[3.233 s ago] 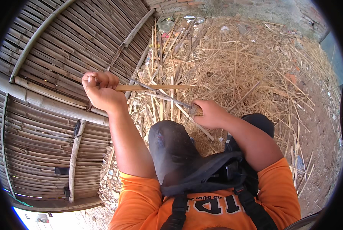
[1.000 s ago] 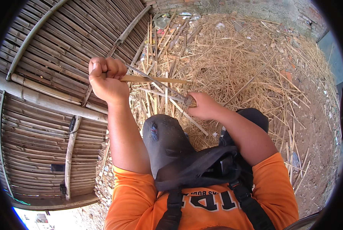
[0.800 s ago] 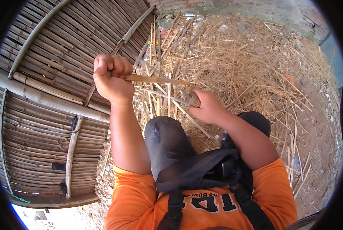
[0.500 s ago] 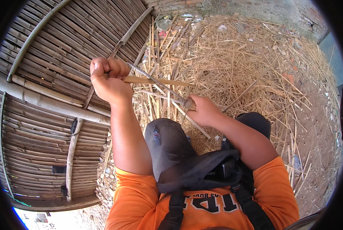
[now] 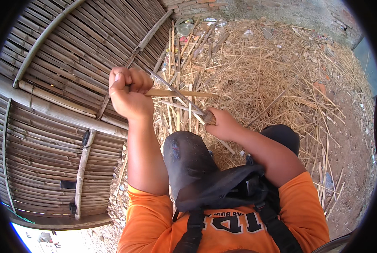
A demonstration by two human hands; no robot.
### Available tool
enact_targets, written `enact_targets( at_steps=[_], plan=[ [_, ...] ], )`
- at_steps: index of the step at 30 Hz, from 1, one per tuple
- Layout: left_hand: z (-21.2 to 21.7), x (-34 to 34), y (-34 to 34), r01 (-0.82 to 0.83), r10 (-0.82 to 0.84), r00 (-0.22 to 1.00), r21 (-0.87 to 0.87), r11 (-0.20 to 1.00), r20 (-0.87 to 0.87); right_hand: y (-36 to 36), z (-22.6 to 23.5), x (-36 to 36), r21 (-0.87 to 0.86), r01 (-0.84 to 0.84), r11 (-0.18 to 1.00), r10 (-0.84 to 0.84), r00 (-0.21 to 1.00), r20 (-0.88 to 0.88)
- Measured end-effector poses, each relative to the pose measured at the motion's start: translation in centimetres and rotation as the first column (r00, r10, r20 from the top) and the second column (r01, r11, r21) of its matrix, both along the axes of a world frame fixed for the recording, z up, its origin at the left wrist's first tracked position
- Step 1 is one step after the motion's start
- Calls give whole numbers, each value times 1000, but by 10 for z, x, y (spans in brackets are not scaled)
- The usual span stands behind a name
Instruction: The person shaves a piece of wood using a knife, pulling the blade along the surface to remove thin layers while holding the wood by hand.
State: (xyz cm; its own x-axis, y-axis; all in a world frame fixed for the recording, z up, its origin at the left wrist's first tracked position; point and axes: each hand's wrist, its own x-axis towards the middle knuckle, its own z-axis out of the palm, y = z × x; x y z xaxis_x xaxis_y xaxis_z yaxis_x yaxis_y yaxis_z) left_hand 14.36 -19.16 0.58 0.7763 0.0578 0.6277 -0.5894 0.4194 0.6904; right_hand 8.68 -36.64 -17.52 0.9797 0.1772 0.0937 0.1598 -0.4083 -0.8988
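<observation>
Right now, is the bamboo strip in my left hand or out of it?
In: your left hand is curled shut, and the bamboo strip juts from its right side, crossed by the knife blade.

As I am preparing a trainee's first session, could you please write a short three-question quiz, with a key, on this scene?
1. Short answer: Which hand holds the bamboo strip, and which the long-bladed knife?
2. True or false: In this view, the knife's blade runs parallel to the strip, without crossing it.
3. Fill in the blank: The slatted bamboo panel is on the ____ side of the view.

Key:
1. The left hand holds the strip; the right hand holds the knife.
2. False; they cross.
3. Left.
</observation>
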Motion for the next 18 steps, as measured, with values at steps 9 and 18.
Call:
enact_targets(
  at_steps=[9, 18],
  plan=[
    [16, 2, -15, 101, -104, 994, 73, 992, 31, -27, 6, -1, 68, -43, 997, 33, 989, 143],
    [15, -1, -34, 54, -56, 998, 85, 995, 20, -15, 29, -8, 41, 59, 997, -59, 998, 14]
  ],
)
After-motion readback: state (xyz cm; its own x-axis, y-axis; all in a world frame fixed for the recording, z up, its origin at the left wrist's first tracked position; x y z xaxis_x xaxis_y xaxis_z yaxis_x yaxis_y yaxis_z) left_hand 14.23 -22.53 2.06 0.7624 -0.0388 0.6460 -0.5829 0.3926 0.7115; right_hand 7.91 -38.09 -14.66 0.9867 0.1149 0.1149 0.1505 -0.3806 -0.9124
